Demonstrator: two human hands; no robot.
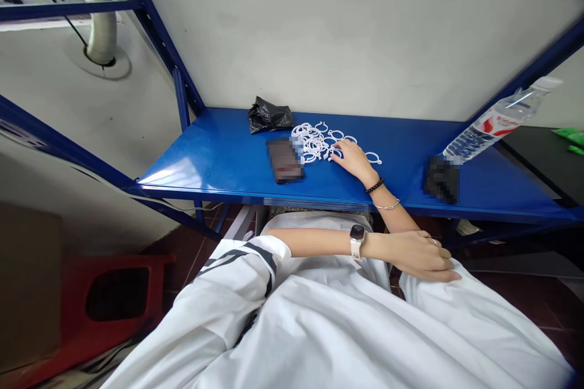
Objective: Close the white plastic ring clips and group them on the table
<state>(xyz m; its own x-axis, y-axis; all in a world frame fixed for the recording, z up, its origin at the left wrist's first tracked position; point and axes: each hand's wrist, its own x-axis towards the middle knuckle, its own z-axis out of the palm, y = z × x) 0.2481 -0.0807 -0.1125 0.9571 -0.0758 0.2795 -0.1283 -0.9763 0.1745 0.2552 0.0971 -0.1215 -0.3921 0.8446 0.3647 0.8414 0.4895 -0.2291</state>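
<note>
On the blue tabletop (228, 158) lies a loose heap of white plastic curtain rings (314, 144), several of them overlapping. My right hand (353, 160) is at the right side of the heap, with thumb and fingers curled around one white ring that partly shows between them. A single ring (373, 158) lies just right of that hand. My left hand (422, 255) reaches across my body and rests, fingers stretched out, over my right arm near the elbow and white sleeve. It holds nothing that I can see.
A dark blurred rectangular object (285, 161) sits left of the rings, with a crumpled black plastic bag (269, 115) behind it. At the right stand a water bottle (497, 121) and a dark blurred object (441, 179). Blue metal posts frame the table; a red stool (157, 292) is lower left.
</note>
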